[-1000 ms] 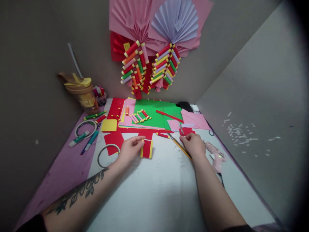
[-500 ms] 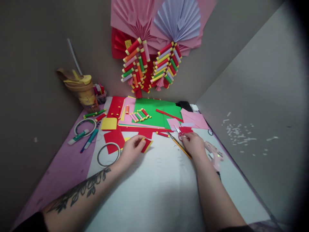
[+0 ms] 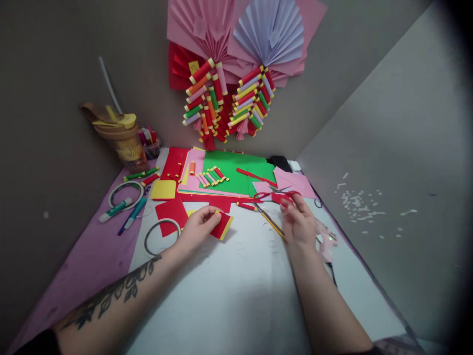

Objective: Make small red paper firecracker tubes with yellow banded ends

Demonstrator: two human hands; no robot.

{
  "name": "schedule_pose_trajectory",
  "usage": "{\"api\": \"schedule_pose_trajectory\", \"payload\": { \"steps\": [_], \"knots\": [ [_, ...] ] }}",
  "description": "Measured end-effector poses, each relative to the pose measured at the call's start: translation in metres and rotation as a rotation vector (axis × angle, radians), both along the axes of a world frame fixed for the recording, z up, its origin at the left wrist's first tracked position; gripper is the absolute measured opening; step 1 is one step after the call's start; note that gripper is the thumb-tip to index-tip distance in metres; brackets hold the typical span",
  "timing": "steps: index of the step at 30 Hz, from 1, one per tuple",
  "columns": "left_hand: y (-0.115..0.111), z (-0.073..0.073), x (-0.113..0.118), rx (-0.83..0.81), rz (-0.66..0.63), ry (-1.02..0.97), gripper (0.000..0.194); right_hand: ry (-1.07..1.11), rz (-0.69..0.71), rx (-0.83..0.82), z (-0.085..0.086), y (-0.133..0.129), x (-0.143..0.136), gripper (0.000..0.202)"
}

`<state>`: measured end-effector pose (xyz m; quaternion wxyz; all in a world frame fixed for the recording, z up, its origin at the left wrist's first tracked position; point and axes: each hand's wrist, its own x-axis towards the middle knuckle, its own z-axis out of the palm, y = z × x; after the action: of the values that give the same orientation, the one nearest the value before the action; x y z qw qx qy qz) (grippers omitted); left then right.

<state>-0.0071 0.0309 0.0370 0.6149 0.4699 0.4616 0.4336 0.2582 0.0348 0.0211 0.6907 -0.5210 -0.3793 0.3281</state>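
My left hand pinches a small red paper piece with yellow edge strips, held above the white table cover. In my right hand, turned partly palm up, are red-handled scissors, their handles spread apart. Just left of that hand lies a yellow craft knife. A red paper roll with yellow ends rests beyond, between the hands. A ring of tape and a red paper square lie beside my left wrist.
Green paper with several small rolls sits at the back. A pink glue gun lies right of my right hand. A cup stands back left. Paper fans and roll strings hang on the wall.
My right hand has lifted and turned with the scissors, whose handles are now spread. The red piece in my left hand has tilted to show more of its face. The view shifted slightly.
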Motion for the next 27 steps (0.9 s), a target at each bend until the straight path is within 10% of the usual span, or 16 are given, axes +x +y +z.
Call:
{"api": "schedule_pose_trajectory", "payload": {
  "steps": [6,21,27],
  "knots": [
    [-0.001,-0.001,0.001,-0.019,-0.001,-0.003,0.025,0.471,0.371,-0.167,0.005,-0.003,-0.014,0.024],
    [0.006,-0.003,-0.002,-0.084,0.124,-0.044,0.048,0.318,0.560,-0.311,0.003,-0.016,-0.038,0.028],
    [-0.002,0.011,0.000,0.065,-0.189,0.080,0.022,0.175,0.551,-0.305,0.002,-0.025,-0.057,0.029]
  ]
}}
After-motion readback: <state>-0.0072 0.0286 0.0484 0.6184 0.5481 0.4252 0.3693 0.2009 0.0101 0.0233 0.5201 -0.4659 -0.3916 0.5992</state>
